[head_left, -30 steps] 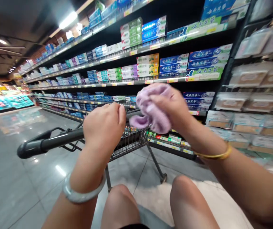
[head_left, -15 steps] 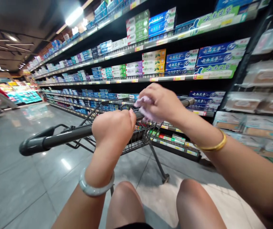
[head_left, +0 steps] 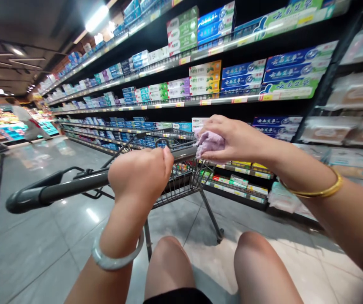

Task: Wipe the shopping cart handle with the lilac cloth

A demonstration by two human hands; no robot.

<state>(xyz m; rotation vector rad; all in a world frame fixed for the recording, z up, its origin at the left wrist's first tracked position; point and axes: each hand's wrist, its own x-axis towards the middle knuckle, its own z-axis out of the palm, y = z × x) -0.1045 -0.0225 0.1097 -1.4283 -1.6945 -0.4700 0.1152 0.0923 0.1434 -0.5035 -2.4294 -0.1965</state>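
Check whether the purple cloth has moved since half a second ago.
Yes: the purple cloth has shifted rightward along the cart handle, judged against the yellow-and-white boxes shelved behind.

Your single view looks out from your head, facing forward and tipped down, so your knees [head_left: 170,264] rise along its bottom edge. Your left hand [head_left: 141,173] and right hand [head_left: 232,139] appear close to the lens, near mid-frame, by the shopping-cart handlebar [head_left: 73,186]. Beyond, you face the shelves [head_left: 156,107] at an angle: nearer on the right, running away leftward. You also take in the floor [head_left: 42,236] and a ceiling light [head_left: 97,18].
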